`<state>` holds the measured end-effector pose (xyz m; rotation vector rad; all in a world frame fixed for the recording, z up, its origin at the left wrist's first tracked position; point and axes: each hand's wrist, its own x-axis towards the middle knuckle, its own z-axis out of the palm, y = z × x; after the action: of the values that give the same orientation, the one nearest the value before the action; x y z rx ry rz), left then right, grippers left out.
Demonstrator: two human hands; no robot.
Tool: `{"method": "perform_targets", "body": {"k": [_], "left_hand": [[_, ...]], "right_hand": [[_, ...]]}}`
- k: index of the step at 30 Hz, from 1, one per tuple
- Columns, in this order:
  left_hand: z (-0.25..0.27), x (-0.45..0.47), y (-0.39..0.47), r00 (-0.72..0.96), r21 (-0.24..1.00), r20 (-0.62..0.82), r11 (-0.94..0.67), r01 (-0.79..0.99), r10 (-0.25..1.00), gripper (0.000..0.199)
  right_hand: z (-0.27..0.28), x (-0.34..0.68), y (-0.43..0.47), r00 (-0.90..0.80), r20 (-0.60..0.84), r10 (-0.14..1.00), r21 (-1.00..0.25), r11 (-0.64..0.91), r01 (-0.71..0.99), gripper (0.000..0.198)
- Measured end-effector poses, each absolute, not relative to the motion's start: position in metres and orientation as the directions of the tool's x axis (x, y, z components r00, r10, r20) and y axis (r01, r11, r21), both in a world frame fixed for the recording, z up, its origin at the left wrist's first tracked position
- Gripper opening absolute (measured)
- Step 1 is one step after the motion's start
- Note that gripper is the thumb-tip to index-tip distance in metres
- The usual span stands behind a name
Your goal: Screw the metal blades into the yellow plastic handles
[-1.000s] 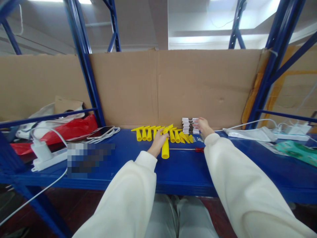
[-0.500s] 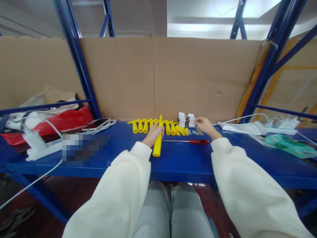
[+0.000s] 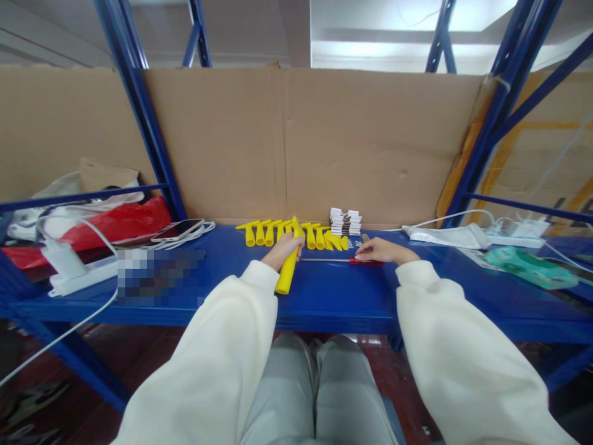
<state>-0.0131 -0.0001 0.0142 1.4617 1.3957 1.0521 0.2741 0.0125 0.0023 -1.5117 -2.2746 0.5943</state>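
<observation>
My left hand [image 3: 283, 250] is wrapped around a yellow plastic handle [image 3: 288, 272], tilted with its wide round end toward me. On the blue shelf lies a screwdriver [image 3: 324, 260] with a thin metal shaft and a red grip. My right hand [image 3: 382, 251] is on that red grip, fingertips drawn together at its front end and partly covering it. Behind, more yellow handles [image 3: 260, 235] stand in a row, with smaller yellow wedge-shaped pieces [image 3: 336, 240] at its right. Stacked white-and-dark pieces [image 3: 345, 222] and small metal parts [image 3: 354, 243] lie beyond my right fingertips.
A cardboard sheet [image 3: 222, 142] walls off the back. At left are a phone [image 3: 177, 230], a white power strip [image 3: 88, 278] and a red bag [image 3: 120, 225]. At right lie a white packet [image 3: 445, 237], cables and a green packet [image 3: 530, 267]. Blue posts [image 3: 139, 105] frame the shelf.
My right hand has come down and toward me, from beside the white stack to the screwdriver's red grip. The yellow handle in my left hand has tilted, its wide end swinging slightly left.
</observation>
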Motion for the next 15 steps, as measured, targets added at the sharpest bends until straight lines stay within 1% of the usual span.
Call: {"method": "perform_targets", "body": {"k": [3,7,11,15], "left_hand": [[0.013,-0.014,0.002,0.039,0.95,0.014,-0.025,0.31,0.999,0.028],[0.011,-0.015,0.004,0.071,0.949,0.025,-0.046,0.312,0.997,0.032],[0.009,-0.015,0.006,0.078,0.941,0.036,-0.06,0.332,0.996,0.032],[0.007,-0.016,0.008,0.051,0.934,0.037,-0.053,0.354,0.998,0.028]], "right_hand": [[-0.001,0.269,0.012,-0.411,0.052,0.91,-0.527,0.374,0.763,0.042],[-0.009,0.263,0.015,-0.44,0.109,0.891,-0.501,0.432,0.75,0.035],[-0.016,0.26,0.02,-0.436,0.179,0.882,-0.467,0.466,0.751,0.028],[-0.016,0.263,0.021,-0.408,0.244,0.88,-0.447,0.475,0.758,0.023]]}}
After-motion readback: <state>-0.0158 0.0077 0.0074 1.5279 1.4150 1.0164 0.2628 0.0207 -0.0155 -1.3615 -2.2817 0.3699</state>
